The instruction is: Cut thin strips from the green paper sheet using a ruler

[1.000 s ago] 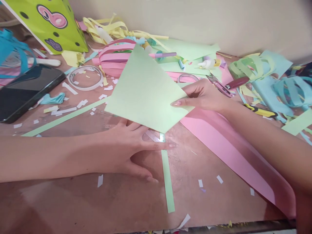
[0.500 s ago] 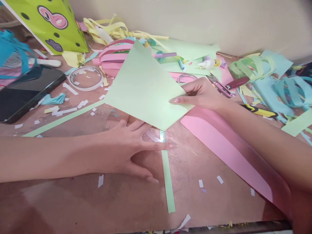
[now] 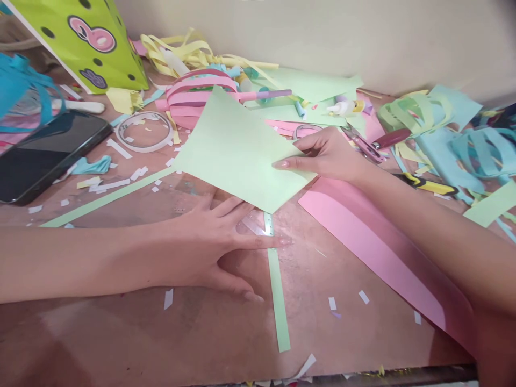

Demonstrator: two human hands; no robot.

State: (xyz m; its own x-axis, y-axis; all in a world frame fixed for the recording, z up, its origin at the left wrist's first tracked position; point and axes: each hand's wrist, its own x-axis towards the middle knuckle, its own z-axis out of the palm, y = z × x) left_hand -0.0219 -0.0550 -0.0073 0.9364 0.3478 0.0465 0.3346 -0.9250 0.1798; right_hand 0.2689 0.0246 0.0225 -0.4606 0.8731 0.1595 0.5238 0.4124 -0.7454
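My right hand (image 3: 328, 156) pinches the right corner of a pale green sheet of paper (image 3: 237, 148) between thumb and fingers, holding it raised above the table. My left hand (image 3: 220, 236) lies flat with its fingers spread. It rests on a clear ruler (image 3: 252, 224), which shows only in part. The left index finger crosses a narrow green paper strip (image 3: 279, 301). The sheet's lower edge hangs over the tips of the other left fingers and hides them. A second green strip (image 3: 108, 196) runs out to the left. Beneath my right forearm is a pink sheet (image 3: 355, 242).
A phone (image 3: 52, 150), a tape roll (image 3: 144, 131) and a green gift bag (image 3: 97, 48) stand at the left. Behind are a pink paper lantern (image 3: 197, 94) and a glue bottle (image 3: 346, 106). Scissors (image 3: 365, 145) and a yellow cutter (image 3: 433, 185) lie right. Paper scraps are scattered about.
The top corner of the green sheet has dropped and shifted slightly left, and the sheet now bends more. My right hand has moved slightly left with it. My left hand has stayed in place.
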